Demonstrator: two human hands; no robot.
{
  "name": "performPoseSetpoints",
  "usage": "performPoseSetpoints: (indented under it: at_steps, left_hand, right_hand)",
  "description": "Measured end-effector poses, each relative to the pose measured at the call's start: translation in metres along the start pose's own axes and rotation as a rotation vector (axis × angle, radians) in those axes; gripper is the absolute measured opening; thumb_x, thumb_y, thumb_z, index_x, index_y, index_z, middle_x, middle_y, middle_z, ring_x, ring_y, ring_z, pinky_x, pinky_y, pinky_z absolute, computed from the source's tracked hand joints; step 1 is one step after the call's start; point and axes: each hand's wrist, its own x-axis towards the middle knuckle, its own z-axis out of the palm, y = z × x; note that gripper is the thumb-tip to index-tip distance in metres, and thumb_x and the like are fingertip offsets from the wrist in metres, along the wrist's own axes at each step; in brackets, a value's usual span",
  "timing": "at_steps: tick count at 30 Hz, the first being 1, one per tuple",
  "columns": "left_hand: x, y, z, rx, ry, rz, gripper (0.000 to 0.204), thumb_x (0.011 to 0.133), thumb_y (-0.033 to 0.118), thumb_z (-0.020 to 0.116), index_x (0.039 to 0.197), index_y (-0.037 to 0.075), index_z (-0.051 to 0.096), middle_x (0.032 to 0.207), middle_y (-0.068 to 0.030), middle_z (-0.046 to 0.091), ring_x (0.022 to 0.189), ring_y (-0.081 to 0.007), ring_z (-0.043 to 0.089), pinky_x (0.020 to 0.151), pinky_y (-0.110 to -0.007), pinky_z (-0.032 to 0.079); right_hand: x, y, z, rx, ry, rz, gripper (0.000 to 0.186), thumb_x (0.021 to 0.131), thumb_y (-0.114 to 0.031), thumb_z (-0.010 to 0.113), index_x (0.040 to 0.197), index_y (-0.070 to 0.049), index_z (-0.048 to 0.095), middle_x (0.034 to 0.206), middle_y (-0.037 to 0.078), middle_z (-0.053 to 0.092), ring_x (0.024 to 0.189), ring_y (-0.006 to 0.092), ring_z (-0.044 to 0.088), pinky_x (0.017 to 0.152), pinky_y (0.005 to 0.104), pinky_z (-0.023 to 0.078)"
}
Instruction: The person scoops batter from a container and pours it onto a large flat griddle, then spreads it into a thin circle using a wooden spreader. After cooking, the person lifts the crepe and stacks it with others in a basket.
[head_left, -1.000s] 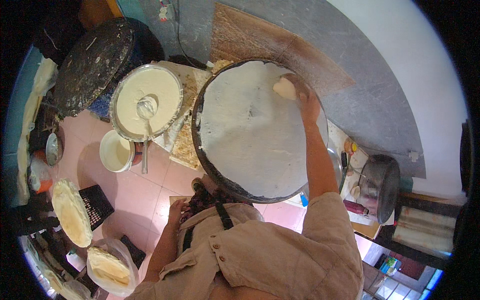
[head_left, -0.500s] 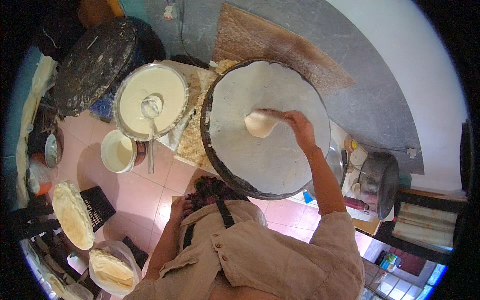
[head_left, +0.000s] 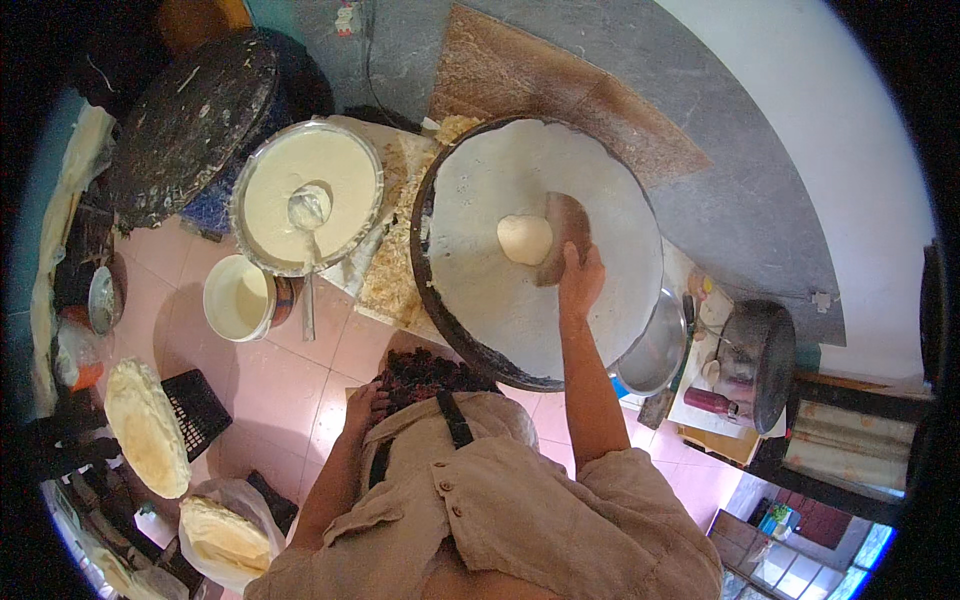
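Note:
My right hand [head_left: 582, 275] grips a flat brown wooden scraper [head_left: 563, 215] over the large round griddle [head_left: 433, 280], which is covered by a thin pale batter layer [head_left: 480, 310]. A creamy lump of batter [head_left: 523, 238] sits at the scraper's left side, near the middle. Left of the griddle stands a steel basin of batter [head_left: 275, 175] with a metal ladle [head_left: 310, 210] lying across it. My left hand [head_left: 368, 405] hangs low beside my waist, fingers curled; what they hold, if anything, is hidden.
A dark crusted round lid [head_left: 190, 110] is at back left. A white bucket [head_left: 230, 300] stands below the basin. Stacks of flatbread [head_left: 143, 425] and a black crate [head_left: 200, 400] sit at left. A steel bowl [head_left: 650, 350] and dark pot [head_left: 760, 360] are at right, the grey wall [head_left: 760, 200] behind.
My right hand has carried the scraper and lump from the griddle's upper right toward its middle, turning the scraper more upright. My left hand stays low by my waist.

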Motion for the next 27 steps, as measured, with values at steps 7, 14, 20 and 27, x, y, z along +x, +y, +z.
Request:
performPoseSetpoints:
  at_steps: [7, 14, 20, 27]
  left_hand:
    - [-0.009, -0.002, 0.0, 0.019, 0.053, 0.017, 0.04, 0.095, 0.036, 0.048, 0.12, 0.006, 0.054, 0.1, -0.0098, 0.063, 0.087, -0.0198, 0.061, 0.076, -0.035, 0.05]
    - [-0.073, -0.011, -0.026, -0.11, 0.225, 0.075, 0.04, 0.093, 0.033, 0.049, 0.123, 0.007, 0.053, 0.108, -0.0121, 0.062, 0.092, -0.0218, 0.062, 0.077, -0.035, 0.05]
    - [-0.091, -0.066, -0.076, -0.168, 0.369, -0.009, 0.043, 0.091, 0.034, 0.053, 0.124, 0.006, 0.053, 0.106, -0.0128, 0.063, 0.089, -0.0215, 0.063, 0.073, -0.033, 0.051]
    - [-0.048, -0.168, -0.131, 0.003, 0.327, 0.199, 0.037, 0.086, 0.031, 0.057, 0.111, 0.004, 0.062, 0.093, -0.0115, 0.065, 0.081, -0.0227, 0.062, 0.074, -0.037, 0.049]
  right_hand:
    - [-0.044, -0.092, 0.148, 0.508, -0.225, 0.184, 0.03, 0.078, -0.02, 0.066, 0.1, 0.001, 0.067, 0.074, 0.01, 0.067, 0.064, 0.0164, 0.06, 0.061, 0.0321, 0.048]
    - [-0.049, -0.237, 0.197, 0.538, -0.291, -0.064, 0.028, 0.078, -0.02, 0.066, 0.097, 0.001, 0.064, 0.079, 0.022, 0.063, 0.076, 0.0329, 0.063, 0.071, 0.0408, 0.047]
    - [-0.013, -0.177, 0.109, 0.565, -0.205, -0.402, 0.026, 0.082, -0.021, 0.063, 0.099, -0.002, 0.061, 0.083, 0.015, 0.064, 0.076, 0.0278, 0.062, 0.071, 0.0392, 0.047]
    - [0.03, -0.069, 0.035, -0.359, -0.265, -0.556, 0.016, 0.089, -0.018, 0.052, 0.103, -0.012, 0.059, 0.082, 0.01, 0.064, 0.073, 0.0295, 0.062, 0.061, 0.0405, 0.048]
